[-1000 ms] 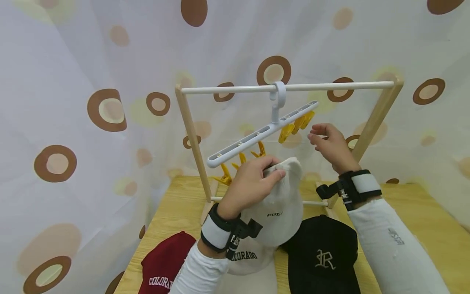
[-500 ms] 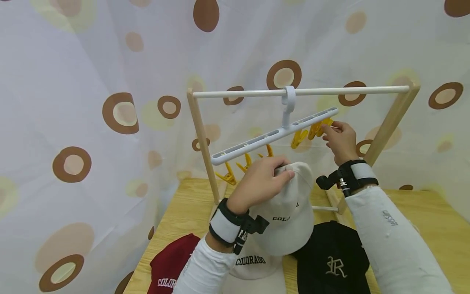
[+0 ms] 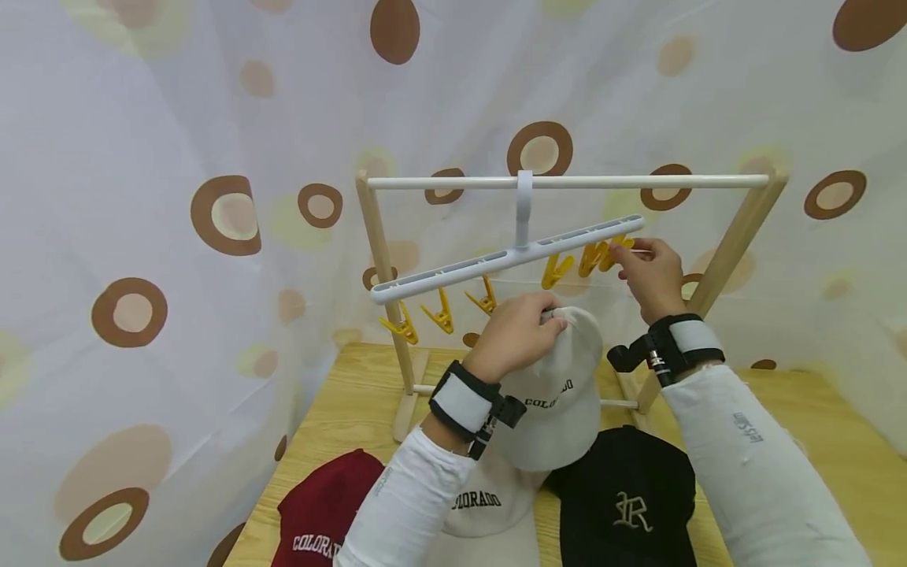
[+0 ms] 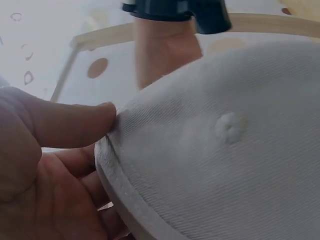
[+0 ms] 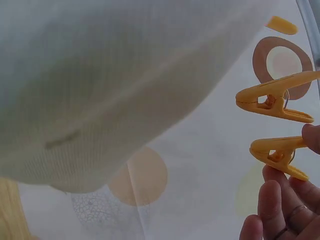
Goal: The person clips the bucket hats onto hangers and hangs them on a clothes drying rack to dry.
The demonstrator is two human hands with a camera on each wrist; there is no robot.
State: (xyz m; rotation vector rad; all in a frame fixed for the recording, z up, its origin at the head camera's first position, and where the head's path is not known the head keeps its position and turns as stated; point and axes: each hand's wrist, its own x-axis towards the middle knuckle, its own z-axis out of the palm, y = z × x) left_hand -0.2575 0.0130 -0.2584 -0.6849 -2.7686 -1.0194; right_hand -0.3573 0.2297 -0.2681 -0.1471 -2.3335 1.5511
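My left hand (image 3: pixel 516 335) pinches the edge of a white cap (image 3: pixel 556 417) between thumb and fingers; the cap hangs below it, lettering facing me. In the left wrist view the thumb presses on the rim of the white fabric (image 4: pixel 170 150). My right hand (image 3: pixel 652 276) pinches the outermost yellow clip (image 5: pixel 280 155) at the right end of a white hanger (image 3: pixel 510 257). That clip's tips look closed in the right wrist view, beside a second yellow clip (image 5: pixel 272 97). The hanger hooks over the white bar (image 3: pixel 638 182) of a wooden-sided rack.
A red cap (image 3: pixel 322 504), another white cap (image 3: pixel 482 520) and a black cap (image 3: pixel 627 496) lie on the wooden table (image 3: pixel 340 409) in front of the rack. Several yellow clips (image 3: pixel 442 315) dangle from the hanger's left half. A spotted curtain (image 3: pixel 234 354) stands behind.
My right hand has reached the end clip and now pinches it. The hanger has turned on the bar, its left end swinging. The left hand still holds the white cap, slightly shifted.
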